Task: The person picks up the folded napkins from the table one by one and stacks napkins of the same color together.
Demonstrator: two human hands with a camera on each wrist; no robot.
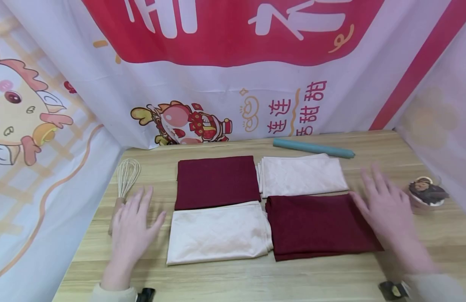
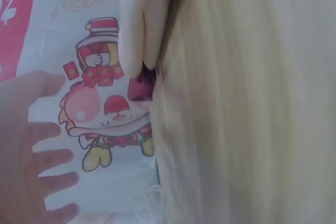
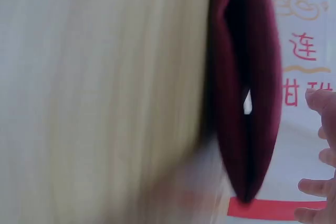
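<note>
Four folded cloths form two rows on the wooden table. A dark red cloth (image 1: 218,182) lies back left and a white cloth (image 1: 302,175) back right. In front are another white cloth (image 1: 219,235) on the left and another dark red cloth (image 1: 323,226) on the right. My left hand (image 1: 131,228), fingers spread, is left of the front white cloth and overlaps the whisk handle in the head view. My right hand (image 1: 388,207) has its fingers spread by the right edge of the front red cloth. Neither hand grips anything.
A whisk (image 1: 128,174) with a brown handle lies at the left. Behind the cloths is a teal rolled-up stick (image 1: 314,148). A cup with a dark topping (image 1: 425,195) stands at the right. Printed white curtains (image 1: 236,100) border the wooden table (image 1: 218,281).
</note>
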